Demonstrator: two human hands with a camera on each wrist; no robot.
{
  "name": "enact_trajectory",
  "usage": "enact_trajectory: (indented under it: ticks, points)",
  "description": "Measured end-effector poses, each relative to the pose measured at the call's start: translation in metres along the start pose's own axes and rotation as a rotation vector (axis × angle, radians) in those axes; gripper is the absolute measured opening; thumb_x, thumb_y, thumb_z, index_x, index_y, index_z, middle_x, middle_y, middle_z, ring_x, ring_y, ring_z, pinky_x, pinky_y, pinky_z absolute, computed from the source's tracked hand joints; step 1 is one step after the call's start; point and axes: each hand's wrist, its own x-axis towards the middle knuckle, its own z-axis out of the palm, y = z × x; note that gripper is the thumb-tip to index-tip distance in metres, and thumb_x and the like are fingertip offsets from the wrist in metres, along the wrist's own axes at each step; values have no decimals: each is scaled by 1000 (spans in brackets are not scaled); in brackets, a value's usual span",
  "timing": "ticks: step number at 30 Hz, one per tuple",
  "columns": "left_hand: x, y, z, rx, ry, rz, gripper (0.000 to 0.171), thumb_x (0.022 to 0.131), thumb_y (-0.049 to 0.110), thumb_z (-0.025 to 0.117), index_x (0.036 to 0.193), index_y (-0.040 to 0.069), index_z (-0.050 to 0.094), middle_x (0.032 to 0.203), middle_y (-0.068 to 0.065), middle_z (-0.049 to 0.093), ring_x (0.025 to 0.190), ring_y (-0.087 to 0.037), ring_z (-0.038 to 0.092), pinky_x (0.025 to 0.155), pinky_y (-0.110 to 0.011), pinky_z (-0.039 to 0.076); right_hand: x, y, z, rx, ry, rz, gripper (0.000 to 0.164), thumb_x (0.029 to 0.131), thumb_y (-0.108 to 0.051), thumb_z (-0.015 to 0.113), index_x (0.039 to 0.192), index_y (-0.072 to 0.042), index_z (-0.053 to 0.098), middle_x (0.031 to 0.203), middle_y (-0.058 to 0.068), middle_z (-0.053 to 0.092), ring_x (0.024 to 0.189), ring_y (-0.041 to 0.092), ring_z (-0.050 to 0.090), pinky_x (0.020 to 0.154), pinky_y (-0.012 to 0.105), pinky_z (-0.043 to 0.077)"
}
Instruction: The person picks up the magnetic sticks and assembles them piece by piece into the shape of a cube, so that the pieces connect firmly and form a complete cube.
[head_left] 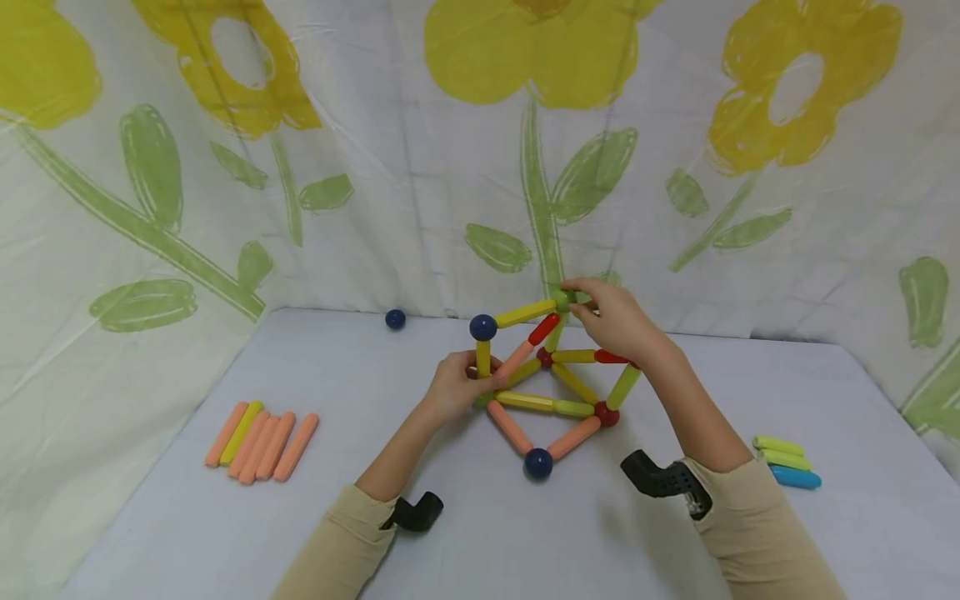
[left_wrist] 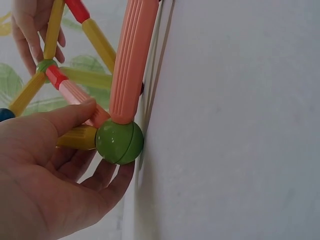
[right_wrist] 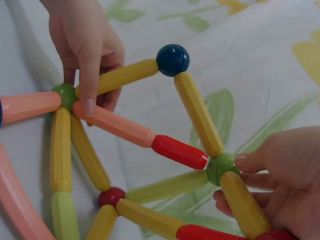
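A frame of magnetic rods and balls stands in the middle of the table. Beside the frame's lower green ball [left_wrist: 119, 141], my left hand [head_left: 453, 387] grips the rods: its thumb lies on a pink rod [head_left: 513, 362], its other fingers behind a yellow upright [head_left: 483, 358]. That pink rod slants up through a red rod [right_wrist: 180, 152] to the upper green ball [right_wrist: 222, 167]; whether the red tip touches it I cannot tell. My right hand [head_left: 611, 317] pinches this upper ball. A blue ball [head_left: 483, 327] tops the upright, and a yellow rod [head_left: 525, 313] links it to the upper green ball.
Several pink rods [head_left: 277, 446] and a yellow rod [head_left: 241, 433] lie at the left. Two lime rods [head_left: 783, 458] and a blue rod [head_left: 795, 477] lie at the right. A loose dark blue ball [head_left: 395, 319] sits by the back edge. A flowered cloth [head_left: 390, 167] hangs behind.
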Motion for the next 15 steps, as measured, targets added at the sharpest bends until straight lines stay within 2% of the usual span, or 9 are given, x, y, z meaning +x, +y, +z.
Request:
enact_trajectory:
  ticks: [10,15]
  points:
    - [1,-2,1,-29,19,-9,21,93,10,82,110,-1,75,106,-11,73,91,-21,66,75,-24,53,0,-1,4,-1,10,-28,43,111,-5,49,154,1,50,157,24,50,132,47,59,92,50,56]
    - [2,-3,1,-30,17,-14,22,92,11,82,110,0,75,105,-11,73,91,-21,66,76,-23,52,0,-1,4,-10,15,-44,43,111,-5,50,153,2,51,156,26,51,133,48,58,101,56,55]
